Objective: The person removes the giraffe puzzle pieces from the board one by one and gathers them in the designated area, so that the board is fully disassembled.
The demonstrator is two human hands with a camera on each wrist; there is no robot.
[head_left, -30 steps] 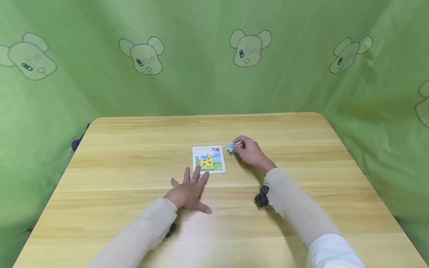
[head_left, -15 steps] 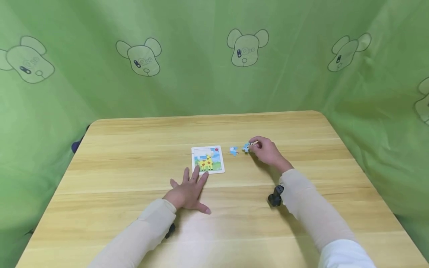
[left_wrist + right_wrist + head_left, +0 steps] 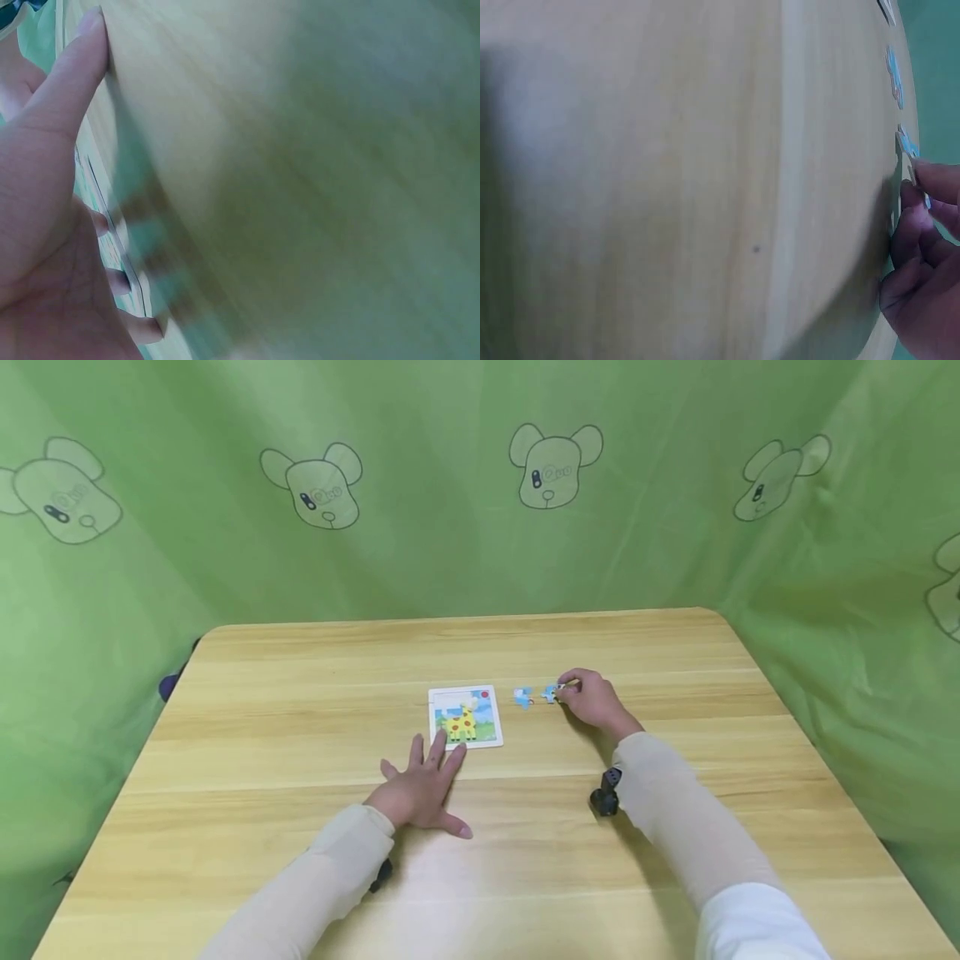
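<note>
A square jigsaw puzzle board point(image 3: 486, 737) with a yellow giraffe picture and a white border lies on the table; a pale gap shows at its upper left. My left hand point(image 3: 420, 795) is spread, fingertips on the board's lower edge and thumb pointing right. To the right of the board lies a loose blue jigsaw piece point(image 3: 522, 697). Just beyond it, my right hand point(image 3: 596, 700) pinches a second blue jigsaw piece point(image 3: 550, 694) close over the tabletop. In the right wrist view, thumb and fingers meet at this held piece point(image 3: 906, 140), partly hiding it.
The wooden table point(image 3: 300, 693) has rounded far corners. A green curtain point(image 3: 442, 560) with printed bear heads hangs behind it and along both sides. A black wrist camera point(image 3: 605, 793) sits under the right forearm, another point(image 3: 381, 875) under the left.
My right hand has moved right with one jigsaw piece, uncovering the loose piece beside the board, then dipped slightly and shifted a little left. The left hand has stayed in place.
</note>
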